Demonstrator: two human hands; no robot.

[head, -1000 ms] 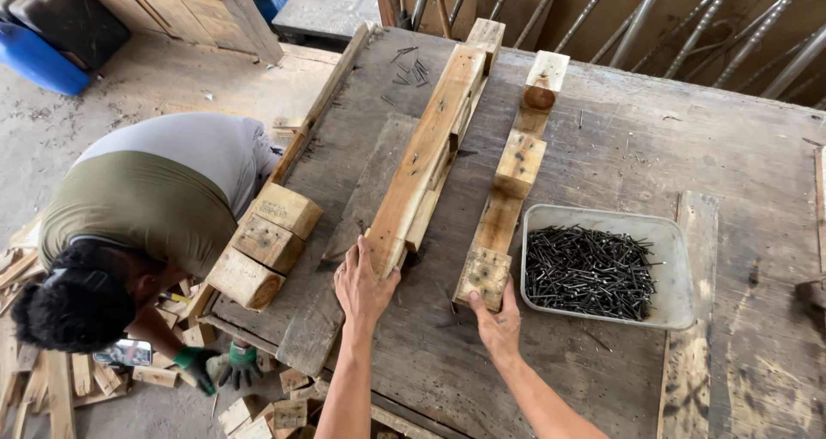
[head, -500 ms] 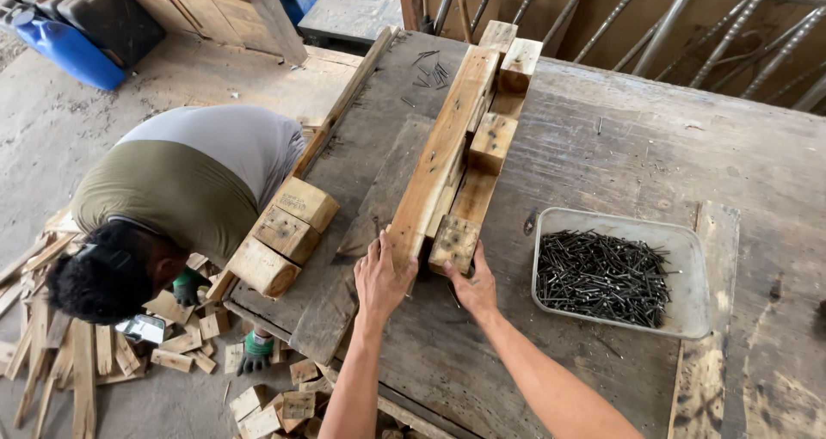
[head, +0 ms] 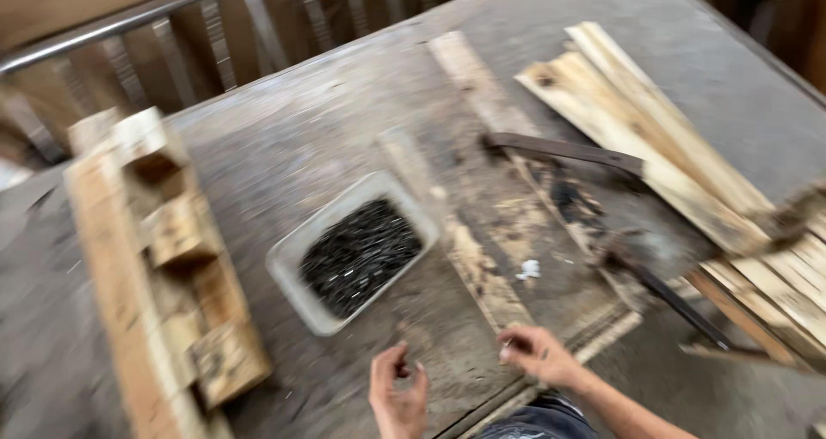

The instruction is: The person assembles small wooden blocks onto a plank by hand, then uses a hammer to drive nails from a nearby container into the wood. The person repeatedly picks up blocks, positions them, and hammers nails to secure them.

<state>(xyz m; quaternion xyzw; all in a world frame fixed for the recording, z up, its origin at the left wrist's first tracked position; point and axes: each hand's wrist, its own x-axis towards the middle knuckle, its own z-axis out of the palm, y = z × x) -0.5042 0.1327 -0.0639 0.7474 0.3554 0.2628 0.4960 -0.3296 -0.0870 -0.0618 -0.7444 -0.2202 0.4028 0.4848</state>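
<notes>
Worktable [head: 284,155]: two hands, one nail tray [head: 297,267].

Both hands, left hand [head: 397,392] and right hand [head: 535,354], hover empty, apparently, over the desk [head: 292,147] near a tray of nails [head: 354,254]; view blurred.

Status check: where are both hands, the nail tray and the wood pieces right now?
Left hand and right hand empty, fingers curled, over table edge. Nail tray just ahead, untouched. Block-and-board assembly to left; loose planks to right. View blurred.
</notes>
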